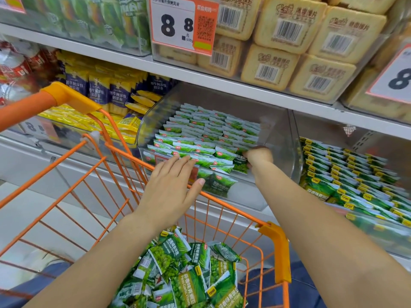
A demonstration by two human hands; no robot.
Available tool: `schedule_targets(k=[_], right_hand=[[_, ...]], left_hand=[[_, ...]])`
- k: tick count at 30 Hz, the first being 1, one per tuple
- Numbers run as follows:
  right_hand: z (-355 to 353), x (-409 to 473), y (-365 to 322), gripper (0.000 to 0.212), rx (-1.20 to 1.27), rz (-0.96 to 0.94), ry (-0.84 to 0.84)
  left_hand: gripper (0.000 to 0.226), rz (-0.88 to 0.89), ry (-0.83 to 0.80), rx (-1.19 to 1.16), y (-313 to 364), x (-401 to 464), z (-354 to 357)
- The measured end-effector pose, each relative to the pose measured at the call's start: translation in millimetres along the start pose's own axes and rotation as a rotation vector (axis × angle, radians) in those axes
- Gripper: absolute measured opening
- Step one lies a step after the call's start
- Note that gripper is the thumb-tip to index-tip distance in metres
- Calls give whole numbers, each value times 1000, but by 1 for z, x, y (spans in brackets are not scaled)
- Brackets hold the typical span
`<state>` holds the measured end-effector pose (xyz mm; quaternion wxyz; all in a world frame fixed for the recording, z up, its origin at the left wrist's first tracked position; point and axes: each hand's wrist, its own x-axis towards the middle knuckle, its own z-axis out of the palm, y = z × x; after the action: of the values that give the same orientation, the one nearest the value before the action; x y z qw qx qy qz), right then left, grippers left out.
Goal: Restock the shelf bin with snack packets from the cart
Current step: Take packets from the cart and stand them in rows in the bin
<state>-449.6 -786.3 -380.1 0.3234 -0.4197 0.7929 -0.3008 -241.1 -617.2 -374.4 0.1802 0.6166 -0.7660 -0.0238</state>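
**Green packets pressed into the clear bin**

A green snack packet (241, 166) is gripped in the curled fingers of the right hand (259, 157) at the front of the clear plastic shelf bin (281, 138). The front rows of packets are touched by the flat, straight-fingered left hand (171, 187). More green packets (184, 276) are heaped in the orange wire cart (274, 247) below.

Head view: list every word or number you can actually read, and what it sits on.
"8 8": orange price sign on upper shelf.
"8": cropped price sign at right.
"Garlic Flavor": green snack packets in cart.
Chinese print, barcodes, QR code: too blurred.
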Motion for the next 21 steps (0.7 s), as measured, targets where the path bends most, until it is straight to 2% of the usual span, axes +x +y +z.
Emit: schedule_targets(k=[2, 4, 6, 7, 9, 11, 13, 16, 18, 21], right_hand=[[0, -1, 1, 35, 4, -15, -14], [-4, -9, -2, 32, 114, -12, 13], [-11, -25, -10, 11, 180, -42, 92], [-14, -30, -12, 10, 168, -90, 125], [-26, -55, -17, 30, 160, -277, 159], [-36, -90, -14, 30, 162, -605, 152], [-39, -127, -2, 25, 170, -912, 25], [-38, -174, 18, 22, 5, -1200, -316], [-30, -196, 23, 27, -325, -1345, -550], [1, -218, 32, 27, -844, -1365, -887]], left_hand=[[77, 0, 3, -15, 1, 0, -1], [78, 0, -13, -19, 2, 0, -3], [80, 3, -43, -21, 2, 1, -6], [78, 5, -59, -29, 2, 2, -8], [70, 1, -105, -61, 3, 2, -18], [65, -6, -164, -70, 3, -1, -38], [61, 33, -220, -14, 1, -9, -61], [50, 67, -378, 18, -10, -38, -85], [47, -1, -566, 56, -24, -64, -88], [52, -178, -906, 257, -51, -100, -81]])
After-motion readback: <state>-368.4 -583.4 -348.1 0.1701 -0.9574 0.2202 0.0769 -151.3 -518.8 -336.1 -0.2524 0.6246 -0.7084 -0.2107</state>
